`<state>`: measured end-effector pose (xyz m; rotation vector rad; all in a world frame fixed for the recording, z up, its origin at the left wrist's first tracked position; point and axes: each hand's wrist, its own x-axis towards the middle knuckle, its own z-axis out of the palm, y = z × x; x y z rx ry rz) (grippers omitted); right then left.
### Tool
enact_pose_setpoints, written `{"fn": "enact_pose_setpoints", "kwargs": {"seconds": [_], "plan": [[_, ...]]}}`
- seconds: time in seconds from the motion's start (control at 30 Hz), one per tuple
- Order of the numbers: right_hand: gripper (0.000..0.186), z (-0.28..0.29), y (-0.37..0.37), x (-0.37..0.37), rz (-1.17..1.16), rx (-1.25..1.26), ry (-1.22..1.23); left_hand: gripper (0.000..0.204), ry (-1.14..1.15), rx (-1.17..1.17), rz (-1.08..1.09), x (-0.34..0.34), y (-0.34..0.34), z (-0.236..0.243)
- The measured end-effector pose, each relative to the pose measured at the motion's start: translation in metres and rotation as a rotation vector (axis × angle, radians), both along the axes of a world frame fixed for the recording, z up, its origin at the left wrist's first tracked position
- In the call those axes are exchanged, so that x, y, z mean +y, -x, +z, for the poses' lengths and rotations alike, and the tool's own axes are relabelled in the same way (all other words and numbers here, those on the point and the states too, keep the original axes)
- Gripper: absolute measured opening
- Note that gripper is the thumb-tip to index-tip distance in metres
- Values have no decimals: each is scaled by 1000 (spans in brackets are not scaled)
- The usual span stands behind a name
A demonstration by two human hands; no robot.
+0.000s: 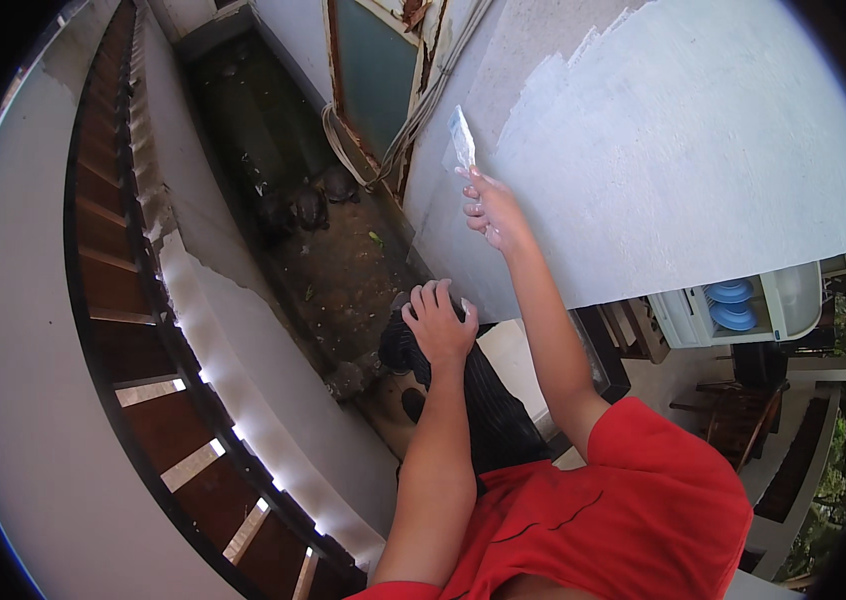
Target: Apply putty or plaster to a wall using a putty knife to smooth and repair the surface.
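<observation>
A flat tool, smeared white, is in the right hand, whose grip is clasped around its lower end. Its long axis runs up the picture, the tip pointing away from the person and slightly left. It lies over the edge of the wall's pale coat; whether it touches cannot be told. The left hand's grip is released, fingers spread on the knee of dark striped trousers. A thin dark line crosses the red shirt; whether it is lettering is unclear. Beyond are cables and turtles.
</observation>
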<state>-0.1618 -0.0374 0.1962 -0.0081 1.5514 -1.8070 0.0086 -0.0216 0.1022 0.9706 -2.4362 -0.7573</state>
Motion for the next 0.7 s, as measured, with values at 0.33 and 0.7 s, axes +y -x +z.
{"fn": "enact_pose_setpoints", "kwargs": {"seconds": [0.33,0.7], "plan": [[39,10,10,-2,-43,-10,36,40,14,8,-4,2,0,-3],[39,13,-9,14,-66,-7,16,42,24,-30,7,2,-1,-1]]}}
